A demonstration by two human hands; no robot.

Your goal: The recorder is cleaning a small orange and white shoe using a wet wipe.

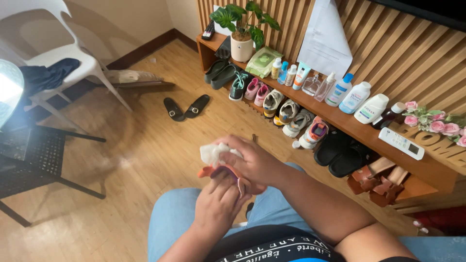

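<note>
Right hand pinches a white wipe against an orange sandal; left hand cups the sandal from below, fingers closed round it, over the lap. Wiping step looks underway; next pass prob. needs the sandal turned w/ a firm hold. Shoes line the low shelf beyond.

Two hands are seen: left, right. One white wipe and one orange shoe are counted. Two black slippers are noted on the floor; one potted plant, one white chair, one remote.
</note>
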